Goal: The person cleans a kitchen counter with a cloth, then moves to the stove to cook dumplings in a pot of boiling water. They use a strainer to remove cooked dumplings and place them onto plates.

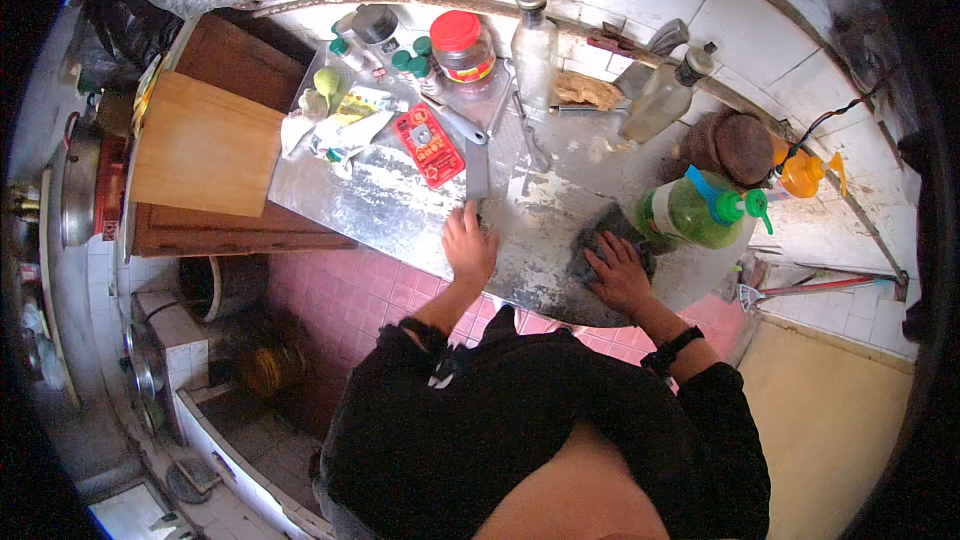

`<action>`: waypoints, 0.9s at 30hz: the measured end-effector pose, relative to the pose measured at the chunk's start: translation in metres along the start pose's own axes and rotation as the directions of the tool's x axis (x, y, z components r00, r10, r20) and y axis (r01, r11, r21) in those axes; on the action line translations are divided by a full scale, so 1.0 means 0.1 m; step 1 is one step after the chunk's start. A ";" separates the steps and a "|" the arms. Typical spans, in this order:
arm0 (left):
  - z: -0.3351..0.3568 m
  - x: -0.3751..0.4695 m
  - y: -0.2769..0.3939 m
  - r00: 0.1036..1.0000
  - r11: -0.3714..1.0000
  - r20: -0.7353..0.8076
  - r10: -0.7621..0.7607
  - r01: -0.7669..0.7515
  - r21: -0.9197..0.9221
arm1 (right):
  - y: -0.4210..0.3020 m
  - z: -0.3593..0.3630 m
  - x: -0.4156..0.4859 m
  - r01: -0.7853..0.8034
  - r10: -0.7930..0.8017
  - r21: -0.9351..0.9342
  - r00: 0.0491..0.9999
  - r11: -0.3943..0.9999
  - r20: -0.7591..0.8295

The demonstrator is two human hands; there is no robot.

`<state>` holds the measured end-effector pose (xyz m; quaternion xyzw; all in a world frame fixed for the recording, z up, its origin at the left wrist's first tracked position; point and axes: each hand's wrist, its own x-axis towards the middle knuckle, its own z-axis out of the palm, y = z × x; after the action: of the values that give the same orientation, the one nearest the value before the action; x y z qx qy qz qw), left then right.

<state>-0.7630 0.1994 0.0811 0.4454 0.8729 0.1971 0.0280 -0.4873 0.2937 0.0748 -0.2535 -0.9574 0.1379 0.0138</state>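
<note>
My left hand (469,249) is over the front edge of a worn metal-topped table (547,202). Its fingertips reach the lower end of a knife blade (477,169); whether they pinch it is hidden. The knife's grey handle points away from me. My right hand (624,274) presses a dark cloth (589,251) onto the tabletop, fingers spread across it. Just right of the cloth stands a green pump bottle (686,210) of liquid. Left of the knife lies a red plastic packet (428,146).
A red-lidded jar (463,52), spice bottles (405,64), a wrench-like metal tool (529,131) and glass dispensers (535,52) (664,101) line the back. Crumpled packaging (349,124) lies left, beside a wooden board (206,142). An orange pump bottle (802,172) stands far right.
</note>
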 end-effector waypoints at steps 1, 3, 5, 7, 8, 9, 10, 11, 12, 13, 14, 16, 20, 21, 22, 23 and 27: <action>0.00 -0.07 -0.06 1.000 0.999 0.003 0.012 -0.012 -0.049 | -0.01 -0.01 0.00 -0.005 0.004 0.026 1.000 1.000 0.016; 0.00 -0.19 -0.13 0.998 0.990 0.065 -0.001 0.011 -0.142 | -0.02 -0.03 0.00 0.000 0.000 -0.036 1.000 0.999 0.000; 0.08 -0.05 -0.03 0.999 0.980 0.023 -0.041 0.045 -0.195 | -0.03 -0.04 0.00 -0.009 0.011 -0.053 0.999 0.999 0.037; 0.17 0.21 0.11 1.000 0.975 0.003 -0.017 0.018 -0.222 | -0.04 -0.05 0.01 -0.037 0.040 -0.032 0.995 0.999 0.093; 0.22 0.34 0.19 0.993 0.966 -0.117 0.034 -0.062 -0.251 | -0.04 -0.05 0.02 -0.041 0.044 -0.035 0.993 0.999 0.113; 0.25 0.50 0.26 0.984 0.961 -0.175 0.037 -0.084 -0.265 | -0.04 -0.05 0.02 -0.038 0.042 -0.037 0.993 0.999 0.107; 0.27 0.66 0.30 0.975 0.958 -0.209 0.078 -0.131 -0.254 | -0.04 -0.05 0.03 -0.042 0.047 -0.044 0.992 0.998 0.114; 0.27 0.82 0.32 0.959 0.955 -0.260 0.115 -0.179 -0.238 | -0.04 -0.05 0.03 -0.019 0.021 -0.045 0.998 0.999 0.059; 0.26 0.94 0.30 0.961 0.979 -0.276 0.022 -0.077 -0.189 | -0.03 -0.04 0.03 -0.002 0.003 -0.053 1.000 0.999 0.017; 0.22 1.07 0.22 0.947 0.990 -0.316 -0.058 0.014 -0.139 | -0.03 -0.03 0.03 -0.008 0.009 -0.062 1.000 0.998 0.014; 0.18 1.19 0.14 0.907 0.994 -0.410 -0.099 0.072 -0.082 | -0.02 -0.02 0.03 0.010 -0.011 -0.063 1.000 0.998 -0.017; 0.10 1.38 -0.07 0.911 0.960 -0.312 -0.270 0.279 -0.016 | -0.01 0.00 0.01 -0.011 0.012 -0.062 1.000 0.998 0.010; 0.07 1.56 -0.22 0.904 0.907 -0.081 -0.420 0.422 0.003 | 0.02 0.05 -0.04 -0.009 0.008 -0.091 1.000 0.996 -0.012; 0.07 1.58 -0.22 0.905 0.909 -0.097 -0.413 0.417 0.019 | 0.01 0.05 -0.05 -0.003 -0.001 -0.086 0.999 0.996 -0.053; 0.05 1.60 -0.22 0.905 0.906 -0.085 -0.418 0.421 0.032 | -0.01 0.04 -0.04 0.012 -0.019 -0.093 0.997 0.996 -0.080; 0.04 1.60 -0.23 0.901 0.901 -0.057 -0.430 0.433 0.038 | -0.05 0.02 -0.03 -0.026 0.023 -0.033 0.995 0.999 -0.100; -0.17 1.56 -0.46 0.963 0.962 -0.042 -0.266 0.268 0.051 | -0.34 -0.21 0.31 -0.139 0.188 0.232 0.961 0.963 -0.204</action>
<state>-0.8963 0.2928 0.0997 0.3210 0.9305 0.1746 0.0264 -0.5286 0.2855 0.1025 -0.3432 -0.9046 0.2122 0.1377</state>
